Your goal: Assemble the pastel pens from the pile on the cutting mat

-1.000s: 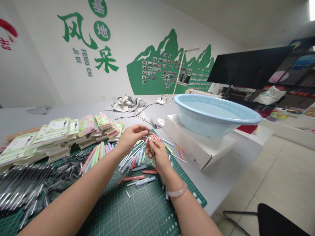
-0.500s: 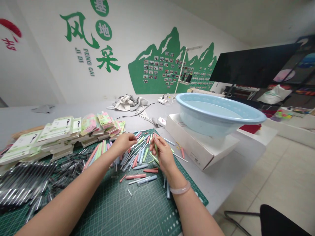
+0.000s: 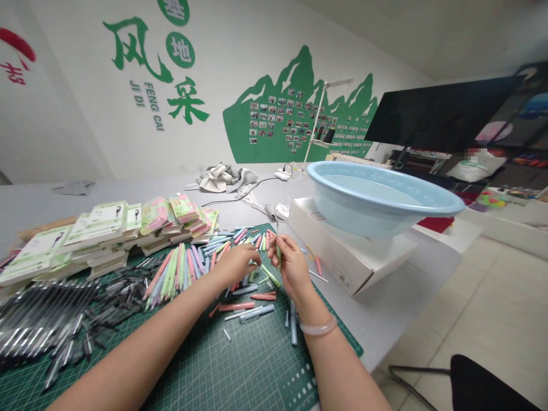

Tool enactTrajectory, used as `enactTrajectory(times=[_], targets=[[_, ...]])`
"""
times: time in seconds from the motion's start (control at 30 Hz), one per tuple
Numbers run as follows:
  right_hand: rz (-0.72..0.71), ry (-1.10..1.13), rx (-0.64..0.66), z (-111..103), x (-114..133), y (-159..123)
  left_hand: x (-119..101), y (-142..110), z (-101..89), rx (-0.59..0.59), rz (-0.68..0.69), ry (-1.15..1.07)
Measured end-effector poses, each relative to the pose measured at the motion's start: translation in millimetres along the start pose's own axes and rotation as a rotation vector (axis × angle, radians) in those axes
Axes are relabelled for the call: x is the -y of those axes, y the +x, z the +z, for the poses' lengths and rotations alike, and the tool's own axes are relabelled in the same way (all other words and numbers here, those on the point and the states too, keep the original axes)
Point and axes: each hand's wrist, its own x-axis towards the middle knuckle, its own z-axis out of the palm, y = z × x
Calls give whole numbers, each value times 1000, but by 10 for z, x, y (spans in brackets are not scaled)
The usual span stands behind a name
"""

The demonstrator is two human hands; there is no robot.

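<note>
My right hand (image 3: 293,267) is closed around a green pen barrel (image 3: 278,254), held upright with a thin tip sticking out at the top. Just left of it, my left hand (image 3: 238,264) hovers over the loose pen parts with its fingers curled together; whether anything is between them is hidden. Beneath both hands lie pink, blue and green barrels and thin refills. A pink barrel (image 3: 236,307) and blue tubes (image 3: 257,314) rest on the green cutting mat (image 3: 214,365). Beyond my left forearm, assembled-looking pastel pens (image 3: 182,268) lie in a row.
Black pens (image 3: 38,319) and dark pen parts cover the mat's left side. Behind them stand stacked paper boxes (image 3: 103,220). On the right, a blue basin (image 3: 381,200) sits on a white box (image 3: 346,251). Crumpled cloth (image 3: 222,178) and a cable lie farther back.
My left hand has moved right and slightly down, closer to my right hand. My right hand has shifted a little to the right, still holding the green barrel.
</note>
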Motion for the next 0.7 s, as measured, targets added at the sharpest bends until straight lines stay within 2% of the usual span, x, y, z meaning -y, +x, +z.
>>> enactTrajectory(times=[0.07, 0.13, 0.33, 0.5, 0.7], targets=[[1, 8, -11, -7, -4, 4, -60, 74, 77, -14, -38, 33], [4, 12, -24, -15, -4, 7, -20, 148, 113, -47, -127, 79], [9, 20, -39, -35, 15, 10, 372, 313, -24, -69, -325, 159], [10, 19, -54, -46, 39, 9, 532, 406, -126, -40, -344, 153], [8, -6, -64, -47, 38, 17, 437, 543, 35, -59, -365, 116]])
